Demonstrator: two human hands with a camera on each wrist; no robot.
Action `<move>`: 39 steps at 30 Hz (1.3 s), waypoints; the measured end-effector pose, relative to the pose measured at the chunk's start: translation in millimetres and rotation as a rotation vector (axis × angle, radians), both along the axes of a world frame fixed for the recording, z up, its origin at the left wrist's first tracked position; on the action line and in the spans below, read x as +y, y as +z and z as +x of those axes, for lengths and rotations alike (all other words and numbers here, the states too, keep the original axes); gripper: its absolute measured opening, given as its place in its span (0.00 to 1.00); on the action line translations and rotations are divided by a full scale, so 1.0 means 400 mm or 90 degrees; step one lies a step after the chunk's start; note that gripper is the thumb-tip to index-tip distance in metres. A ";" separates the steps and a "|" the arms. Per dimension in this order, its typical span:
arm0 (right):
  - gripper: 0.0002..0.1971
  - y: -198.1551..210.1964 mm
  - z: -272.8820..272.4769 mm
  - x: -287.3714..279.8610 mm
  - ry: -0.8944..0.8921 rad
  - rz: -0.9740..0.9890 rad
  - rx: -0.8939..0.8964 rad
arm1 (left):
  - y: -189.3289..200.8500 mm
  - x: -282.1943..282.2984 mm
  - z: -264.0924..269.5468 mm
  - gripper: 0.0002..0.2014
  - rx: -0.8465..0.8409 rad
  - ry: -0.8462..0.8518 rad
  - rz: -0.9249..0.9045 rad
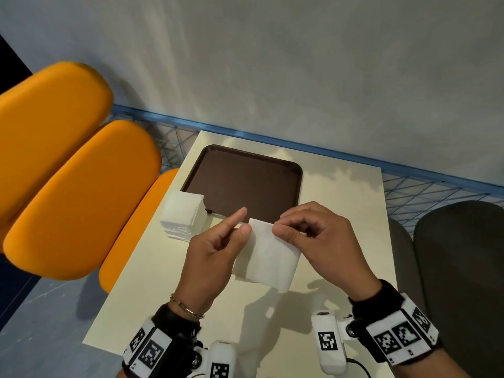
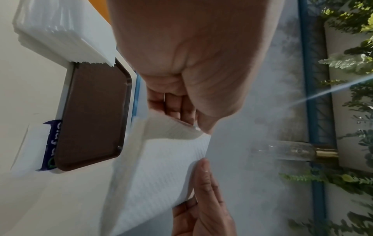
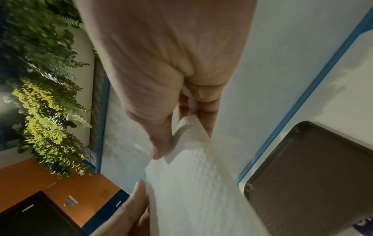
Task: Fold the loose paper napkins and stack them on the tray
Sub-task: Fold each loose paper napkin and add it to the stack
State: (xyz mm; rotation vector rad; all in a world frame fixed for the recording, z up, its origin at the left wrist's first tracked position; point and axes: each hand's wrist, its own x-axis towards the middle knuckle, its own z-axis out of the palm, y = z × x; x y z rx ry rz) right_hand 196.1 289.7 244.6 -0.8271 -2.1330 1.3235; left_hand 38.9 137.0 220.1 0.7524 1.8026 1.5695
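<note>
White napkin (image 1: 268,257) held up over the surface (image 1: 152,271) w/ both hands, left hand (image 1: 215,257) & right hand (image 1: 319,241) each pinching a top corner. Fold step imo. Next: crease it, drop on tray (image 1: 245,181), still bare.

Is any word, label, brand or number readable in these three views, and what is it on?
No text can be read with certainty.
Purple wrapper wedged under the brown tray: white letters, partly hidden and sideways, unreadable.
Wrist bands: black-and-white square code markers only, no words.
</note>
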 end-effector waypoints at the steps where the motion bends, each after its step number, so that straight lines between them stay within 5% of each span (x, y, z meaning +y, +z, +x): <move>1: 0.03 -0.002 -0.011 -0.001 0.000 0.003 -0.005 | 0.001 -0.002 -0.010 0.19 -0.005 -0.003 -0.004; 14: 0.03 -0.025 -0.087 -0.014 0.064 -0.023 -0.036 | -0.001 -0.030 -0.083 0.16 -0.067 -0.060 -0.030; 22: 0.05 -0.035 -0.096 -0.016 0.047 -0.036 -0.014 | 0.016 -0.044 -0.107 0.22 -0.223 -0.091 -0.008; 39: 0.02 -0.017 -0.080 -0.016 0.077 0.020 -0.042 | 0.026 -0.028 -0.094 0.26 -0.070 -0.066 -0.038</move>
